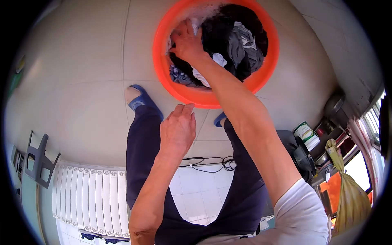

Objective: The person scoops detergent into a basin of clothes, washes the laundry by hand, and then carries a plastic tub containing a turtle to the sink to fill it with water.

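A round orange basin (267,77) on the floor holds wet clothes and some suds (206,10). My right hand (188,44) is inside it at the left, fingers spread and touching the laundry. Around that hand are black cloth (214,34), a white piece (219,60) and a checked piece (179,75). Grey cloth (237,45) lies further right in the pile. Just below the near rim, my left hand (178,128) has its fingers curled in. Its palm faces away, so anything inside it is hidden.
My feet in blue slippers (143,98) stand close to the basin. A grey stool (38,159) is at far left, near a white radiator (92,196). Black cable (208,159) lies behind my legs. At right are a white-green bucket (308,136) and dark pans (302,155).
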A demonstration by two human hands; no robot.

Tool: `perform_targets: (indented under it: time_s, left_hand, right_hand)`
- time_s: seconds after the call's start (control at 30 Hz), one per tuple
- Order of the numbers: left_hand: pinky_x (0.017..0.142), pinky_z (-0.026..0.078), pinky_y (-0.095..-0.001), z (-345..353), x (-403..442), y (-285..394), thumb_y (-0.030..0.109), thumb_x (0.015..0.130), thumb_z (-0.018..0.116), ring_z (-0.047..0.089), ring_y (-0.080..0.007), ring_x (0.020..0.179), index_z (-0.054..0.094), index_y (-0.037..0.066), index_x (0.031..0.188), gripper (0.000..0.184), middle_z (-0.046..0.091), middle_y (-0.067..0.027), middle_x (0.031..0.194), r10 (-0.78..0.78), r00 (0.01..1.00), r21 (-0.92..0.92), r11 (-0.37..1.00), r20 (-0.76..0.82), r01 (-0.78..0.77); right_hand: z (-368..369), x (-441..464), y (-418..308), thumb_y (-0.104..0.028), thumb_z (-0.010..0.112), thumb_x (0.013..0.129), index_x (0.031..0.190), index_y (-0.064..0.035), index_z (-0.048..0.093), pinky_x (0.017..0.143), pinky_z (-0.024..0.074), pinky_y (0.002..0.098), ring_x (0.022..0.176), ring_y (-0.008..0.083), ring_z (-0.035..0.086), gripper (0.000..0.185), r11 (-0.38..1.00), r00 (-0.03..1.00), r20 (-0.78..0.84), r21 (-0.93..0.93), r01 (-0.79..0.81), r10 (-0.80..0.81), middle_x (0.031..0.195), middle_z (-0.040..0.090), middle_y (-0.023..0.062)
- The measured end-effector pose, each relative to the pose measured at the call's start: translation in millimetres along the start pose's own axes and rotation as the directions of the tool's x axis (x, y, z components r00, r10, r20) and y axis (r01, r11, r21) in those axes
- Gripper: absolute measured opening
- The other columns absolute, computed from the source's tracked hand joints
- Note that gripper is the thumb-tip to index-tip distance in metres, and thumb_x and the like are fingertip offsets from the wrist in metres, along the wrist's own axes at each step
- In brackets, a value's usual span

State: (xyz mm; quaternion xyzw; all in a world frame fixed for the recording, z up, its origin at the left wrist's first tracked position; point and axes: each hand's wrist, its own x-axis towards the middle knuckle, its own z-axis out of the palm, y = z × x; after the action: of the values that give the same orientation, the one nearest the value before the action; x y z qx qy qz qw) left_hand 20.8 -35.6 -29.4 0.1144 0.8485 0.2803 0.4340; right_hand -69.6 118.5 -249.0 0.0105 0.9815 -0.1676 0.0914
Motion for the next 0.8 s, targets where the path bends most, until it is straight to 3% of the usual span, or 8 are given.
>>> perform_targets:
  time_s: [0.1,0.27,0.3,0.4,0.6,0.67,0.77,0.8]
  left_hand:
    - [0.081,0.058,-0.0471,-2.4,-0.2,-8.4,0.010,0.096,0.064,0.072,-0.0380,0.093,0.068,0.004,0.123,0.028,0.070,-0.0162,0.112,-0.024,1.000,0.018,1.000,0.016,0.024]
    - [0.082,0.059,-0.0475,7.1,2.0,-1.6,0.010,0.096,0.064,0.072,-0.0376,0.094,0.068,0.003,0.124,0.029,0.070,-0.0166,0.112,-0.029,0.998,0.030,0.999,0.050,0.027]
    - [0.082,0.059,-0.0477,7.2,2.1,1.0,0.010,0.096,0.064,0.072,-0.0379,0.095,0.068,0.003,0.124,0.029,0.071,-0.0168,0.113,-0.031,0.999,0.033,0.999,0.044,0.029]
    - [0.082,0.059,-0.0481,11.6,-0.3,5.8,0.011,0.097,0.063,0.072,-0.0388,0.098,0.067,0.004,0.126,0.030,0.070,-0.0173,0.114,-0.020,0.999,0.024,1.000,0.049,0.019]
    - [0.083,0.059,-0.0487,22.8,1.6,10.5,0.011,0.097,0.063,0.072,-0.0400,0.097,0.067,0.006,0.127,0.031,0.070,-0.0180,0.117,-0.013,0.996,0.051,0.999,0.092,0.008]
    - [0.084,0.059,-0.0488,22.3,4.9,11.7,0.012,0.098,0.063,0.072,-0.0405,0.099,0.067,0.006,0.128,0.031,0.070,-0.0188,0.121,-0.052,0.994,0.043,0.998,0.098,0.048]
    - [0.084,0.059,-0.0490,23.9,5.9,11.9,0.012,0.098,0.063,0.072,-0.0408,0.099,0.066,0.006,0.129,0.032,0.069,-0.0192,0.124,-0.033,0.995,0.053,0.998,0.099,0.028]
    - [0.084,0.059,-0.0490,25.9,5.9,10.9,0.012,0.098,0.063,0.072,-0.0408,0.099,0.066,0.006,0.129,0.032,0.069,-0.0192,0.124,-0.031,0.994,0.054,0.998,0.104,0.026]
  right_hand:
    - [20.1,27.4,1.4,-0.033,0.080,0.084,0.130,-0.0141,0.071,0.105,0.0458,0.0642,0.144,0.0349,0.044,0.051,0.991,0.960,0.267,0.085,-0.104,0.078,0.143,0.056,0.0153]
    - [-43.5,-1.2,4.9,-0.033,0.080,0.083,0.118,-0.0142,0.073,0.093,0.0573,0.0488,0.115,0.0364,0.066,0.040,0.987,0.870,0.494,0.136,-0.091,0.012,0.125,0.069,0.0134]
    - [-44.9,-22.8,6.2,-0.030,0.080,0.081,0.112,-0.0137,0.073,0.090,0.0579,0.0496,0.108,0.0368,0.068,0.035,0.984,0.948,0.318,0.156,-0.085,0.031,0.122,0.069,0.0121]
    - [-83.3,-78.0,12.0,-0.027,0.081,0.078,0.109,-0.0118,0.071,0.085,0.0580,0.0480,0.106,0.0351,0.068,0.036,0.967,0.980,0.141,0.189,-0.168,0.142,0.114,0.069,0.0116]
    - [-161.3,-165.1,20.6,-0.015,0.086,0.073,0.104,-0.0096,0.065,0.074,0.0545,0.0480,0.103,0.0333,0.066,0.038,0.879,0.911,0.091,0.240,-0.412,0.402,0.102,0.060,0.0098]
    - [-157.1,-181.9,34.5,-0.016,0.087,0.073,0.104,-0.0082,0.066,0.079,0.0552,0.0473,0.106,0.0334,0.064,0.038,0.856,0.892,0.096,0.256,-0.450,0.441,0.105,0.061,0.0098]
    - [-125.8,-205.4,60.5,-0.021,0.088,0.076,0.117,-0.0089,0.065,0.088,0.0554,0.0453,0.115,0.0363,0.061,0.049,0.889,0.944,0.068,0.321,-0.327,0.323,0.120,0.063,0.0121]
    - [-116.1,-208.9,68.1,-0.027,0.088,0.078,0.132,-0.0109,0.059,0.099,0.0503,0.0472,0.128,0.0401,0.053,0.064,0.872,0.944,0.072,0.364,-0.326,0.323,0.136,0.055,0.0165]
